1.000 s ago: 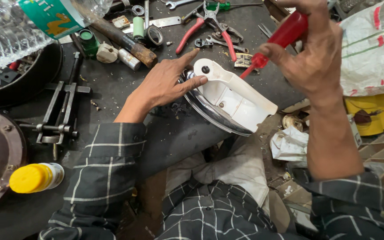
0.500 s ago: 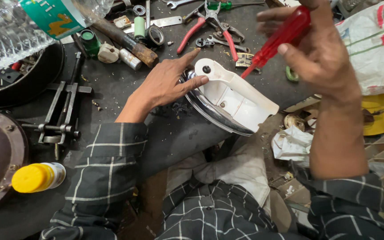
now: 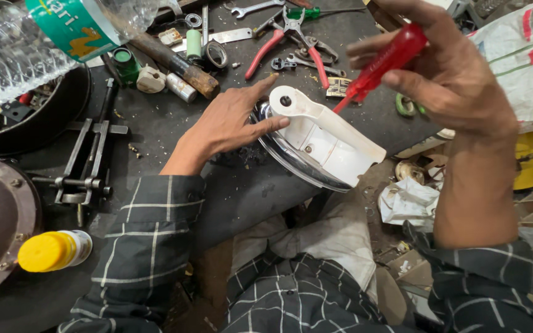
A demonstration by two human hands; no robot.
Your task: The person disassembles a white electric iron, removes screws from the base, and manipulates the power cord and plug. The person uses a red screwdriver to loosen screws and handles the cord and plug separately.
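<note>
We've got our left hand (image 3: 229, 123) spread flat, gripping nothing, steadying the white iron (image 3: 316, 139) at the counter (image 3: 168, 117) edge, while right-hand fingers (image 3: 402, 77) pinch the red screwdriver (image 3: 380, 65) just above it.

Left hand (image 3: 226, 123) lies flat against the white iron body (image 3: 322, 139), thumb touching its top edge. Right hand (image 3: 445, 74) grips a red screwdriver (image 3: 387, 61), tip just beside the iron. Red pliers (image 3: 288, 37) lie beyond the left fingertips.
</note>
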